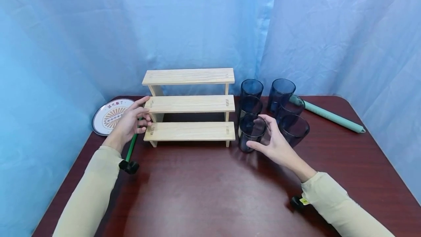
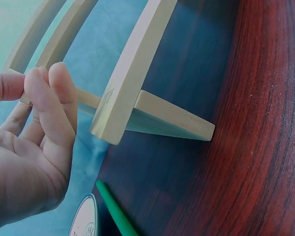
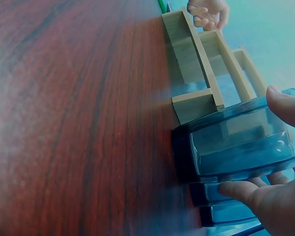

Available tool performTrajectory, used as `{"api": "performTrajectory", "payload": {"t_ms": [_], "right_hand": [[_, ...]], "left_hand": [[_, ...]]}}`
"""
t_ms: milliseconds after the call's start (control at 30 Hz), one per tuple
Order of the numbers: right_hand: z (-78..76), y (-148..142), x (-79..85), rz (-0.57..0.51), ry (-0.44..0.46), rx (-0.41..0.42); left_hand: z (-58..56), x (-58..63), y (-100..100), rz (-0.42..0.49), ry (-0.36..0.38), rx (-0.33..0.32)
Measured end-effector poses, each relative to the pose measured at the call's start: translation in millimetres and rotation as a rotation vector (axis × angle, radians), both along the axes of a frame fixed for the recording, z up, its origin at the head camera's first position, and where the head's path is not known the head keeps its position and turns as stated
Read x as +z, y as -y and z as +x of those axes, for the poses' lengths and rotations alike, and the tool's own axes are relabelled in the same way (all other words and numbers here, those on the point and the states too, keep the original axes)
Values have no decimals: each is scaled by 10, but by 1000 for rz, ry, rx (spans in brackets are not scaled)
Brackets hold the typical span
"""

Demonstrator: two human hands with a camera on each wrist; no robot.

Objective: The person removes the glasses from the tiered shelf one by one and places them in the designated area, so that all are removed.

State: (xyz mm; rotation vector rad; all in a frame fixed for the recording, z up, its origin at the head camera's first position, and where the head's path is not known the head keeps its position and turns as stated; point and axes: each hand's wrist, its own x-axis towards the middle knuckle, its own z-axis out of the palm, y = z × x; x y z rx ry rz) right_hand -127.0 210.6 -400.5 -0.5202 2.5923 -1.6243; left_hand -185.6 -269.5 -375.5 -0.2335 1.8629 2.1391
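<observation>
A three-tier wooden step rack (image 1: 189, 131) stands at the middle of the table. At its left side is my left hand (image 1: 131, 118), with loosely bent fingers right at the end of the middle board; the left wrist view shows the fingertips overlapping that end. My right hand (image 1: 275, 143) holds the front dark blue drinking glass (image 3: 241, 145) of the row beside the rack, thumb on one side and fingers on the other. This glass is upright. Behind it stand two matching glasses (image 1: 251, 87), and a second row of glasses (image 1: 282, 87) is to the right, partly covered by the hand.
A white patterned plate (image 1: 106, 114) lies at the table's left edge, partly behind my left forearm. A green stick (image 1: 131, 148) is next to it. A pale green rod (image 1: 333, 116) lies at the back right. Blue curtains (image 1: 197, 21) surround the table.
</observation>
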Motion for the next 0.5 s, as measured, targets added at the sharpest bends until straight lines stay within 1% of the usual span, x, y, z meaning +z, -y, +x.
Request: {"api": "performTrajectory", "payload": {"t_ms": [100,133,200,300,400,433,500], "right_hand": [[-32,-3,1,11,0,1],[-52,-3,1,12,-1,4],[-84,6,9,14,7,13],[-114,17,62,30,35,34],[-95,-5,196,76,38,65],[-87,-24,255,96,4,80],[-77,-84,400,147,-128,122]], "left_hand": [[-28,25,8,-13,-2,-6],[-41,38,12,-29,-5,-10],[-63,64,28,-107,-13,-19],[-73,124,45,-304,-39,-48],[-36,188,48,-539,-95,-113],[-13,207,47,-618,-134,-137],[38,246,50,-789,-245,-184]]}}
